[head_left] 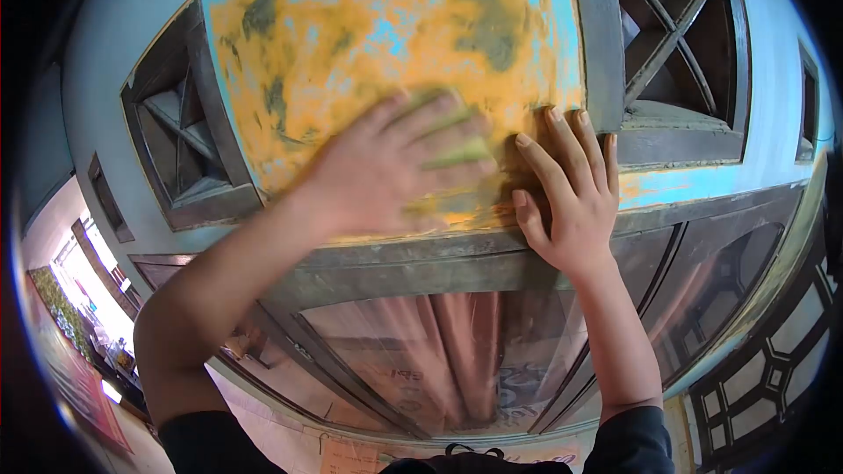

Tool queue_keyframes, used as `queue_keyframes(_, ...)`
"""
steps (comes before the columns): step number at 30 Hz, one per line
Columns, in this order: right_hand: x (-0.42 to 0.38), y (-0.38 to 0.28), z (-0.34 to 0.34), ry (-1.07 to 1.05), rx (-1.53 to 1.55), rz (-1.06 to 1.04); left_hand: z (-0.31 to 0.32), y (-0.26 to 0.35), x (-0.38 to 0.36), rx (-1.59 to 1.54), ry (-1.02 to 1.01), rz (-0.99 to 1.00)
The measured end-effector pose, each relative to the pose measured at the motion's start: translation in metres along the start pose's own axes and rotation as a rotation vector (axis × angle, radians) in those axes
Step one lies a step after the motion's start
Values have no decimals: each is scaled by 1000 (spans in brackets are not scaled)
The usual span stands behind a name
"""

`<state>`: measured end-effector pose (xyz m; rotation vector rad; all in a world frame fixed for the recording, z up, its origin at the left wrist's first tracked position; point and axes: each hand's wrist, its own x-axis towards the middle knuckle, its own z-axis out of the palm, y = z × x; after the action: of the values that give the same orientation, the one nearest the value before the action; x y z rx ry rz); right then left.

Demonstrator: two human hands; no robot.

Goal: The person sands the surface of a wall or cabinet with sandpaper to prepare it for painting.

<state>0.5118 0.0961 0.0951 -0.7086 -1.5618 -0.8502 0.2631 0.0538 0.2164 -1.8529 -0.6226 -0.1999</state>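
My left hand [399, 158], smeared by motion, lies over the orange-and-blue patched wall [369, 44]. Beneath its fingers shows a yellow-green piece of what looks like sandpaper [461, 145], pressed to the surface; most of it is hidden by the hand. My right hand [575, 193] rests with its fingers spread at the patch's lower right, beside the dark frame of a vent opening. It holds nothing. Dark grey smudges mark the orange coating above both hands.
Vent openings with crossed bars flank the patch, one at left [184, 132] and one at right [680, 44]. A dark wooden beam [421, 268] runs below, over glass panes with a pinkish curtain [465, 342] behind. A dark patterned grille [773, 377] stands lower right.
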Motion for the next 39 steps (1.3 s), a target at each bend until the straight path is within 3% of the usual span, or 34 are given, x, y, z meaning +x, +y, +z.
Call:
queue_keyframes(1,1,-1,0,2,6,0,-4,-6,-4,10,-14,22)
queue_keyframes(2,2,0,0,6,9,-1,-11,-29,3,144,58,-80)
queue_keyframes(5,1,-1,0,9,4,2,-16,-172,28,323,331,-282)
queue_keyframes(7,1,0,0,8,15,-1,-63,-130,71,243,229,-775)
queue_keyframes(10,-2,5,3,86,125,-13,-64,-100,98,170,282,-920)
queue_keyframes(12,-11,16,15,241,316,-28,-14,-112,87,-14,258,-604)
queue_keyframes(14,-15,30,36,478,606,-90,-4,-1,87,102,276,-215)
queue_keyframes(15,-14,28,43,599,765,-83,14,44,73,-108,201,-86)
queue_keyframes(17,-18,27,32,625,797,-4,41,99,44,-235,65,116)
queue_keyframes(20,-17,31,20,419,643,-30,13,45,62,-29,108,-8)
queue_keyframes(22,-16,31,23,394,507,-46,-3,-18,76,110,242,-220)
queue_keyframes(23,-14,28,19,369,453,-29,-33,-23,83,74,214,-472)
queue_keyframes(25,-10,21,14,312,351,43,-42,-34,77,59,216,-671)
queue_keyframes(27,-8,18,10,262,276,34,-2,-49,46,97,283,-564)
queue_keyframes(29,-7,14,8,220,235,46,10,20,16,57,275,-381)
queue_keyframes(31,-12,10,6,145,168,55,36,81,-31,-233,110,-184)
queue_keyframes(33,-19,4,8,79,107,78,55,102,-77,-37,136,-226)
queue_keyframes(36,-30,-6,10,40,20,103,49,78,-135,9,144,-604)
queue_keyframes(39,-42,-20,16,47,29,175,55,67,-189,-144,238,-779)
